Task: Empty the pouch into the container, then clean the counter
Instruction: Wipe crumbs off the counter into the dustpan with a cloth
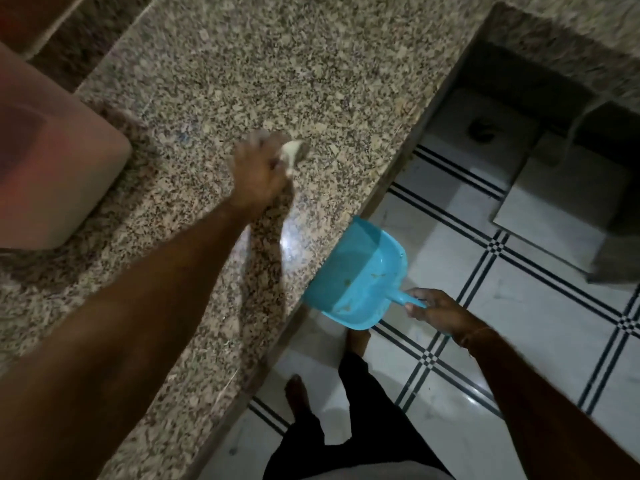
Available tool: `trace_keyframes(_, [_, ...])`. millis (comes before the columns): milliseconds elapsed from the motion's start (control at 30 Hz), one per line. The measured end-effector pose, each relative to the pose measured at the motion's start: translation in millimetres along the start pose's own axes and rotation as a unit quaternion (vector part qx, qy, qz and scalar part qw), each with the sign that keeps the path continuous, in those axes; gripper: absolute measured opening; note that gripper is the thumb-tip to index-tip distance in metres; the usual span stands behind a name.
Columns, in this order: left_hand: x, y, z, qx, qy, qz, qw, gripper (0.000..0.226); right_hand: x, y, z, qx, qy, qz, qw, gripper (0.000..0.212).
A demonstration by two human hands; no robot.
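The person's left hand (259,174) reaches out over the speckled granite counter (277,64), its fingers curled round a small pale cloth or sponge (292,150) that is pressed against the stone; the hand and the wad are blurred, so which of the two it is cannot be told. The right hand (436,310) grips the short handle of a blue plastic dustpan (360,268), fingers wrapped round it, and holds the pan's wide lip against the counter's front edge, below and to the right of the left hand. A few tan crumbs (348,282) lie inside the pan. A large translucent pinkish container (52,161) stands on the counter at the far left, well apart from both hands. Beneath is a white tiled floor (519,306) with dark double lines, where a bare foot (298,393) shows.
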State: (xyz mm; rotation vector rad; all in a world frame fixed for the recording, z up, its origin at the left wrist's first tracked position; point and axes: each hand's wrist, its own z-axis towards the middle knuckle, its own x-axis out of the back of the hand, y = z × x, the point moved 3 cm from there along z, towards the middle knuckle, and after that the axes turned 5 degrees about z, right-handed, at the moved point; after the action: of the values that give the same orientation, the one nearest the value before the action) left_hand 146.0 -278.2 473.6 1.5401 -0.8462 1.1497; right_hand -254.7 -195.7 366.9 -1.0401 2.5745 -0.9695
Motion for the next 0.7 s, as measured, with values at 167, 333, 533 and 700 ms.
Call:
trace_keyframes(167, [-15, 52, -44, -0.093, -0.073, -0.024, 0.993, 0.03, -16, 7, -9, -0.02, 0.011, 0.015, 1.0, 0.015])
trace_keyframes(333, [-8, 20, -128, -0.135, -0.082, -0.052, 0.986, 0.036, -55, 15, -34, -0.017, 0.033, 0.024, 0.999, 0.017])
trace_keyframes(533, [2, -51, -258, -0.112, -0.054, -0.054, 0.991, 0.042, -129, 50, -67, 0.01, 0.032, 0.018, 0.999, 0.016])
trace_keyframes(700, [13, -99, -376, -0.074, -0.011, -0.077, 0.994, 0.039, -194, 84, -98, 0.009, 0.01, -0.024, 1.0, 0.012])
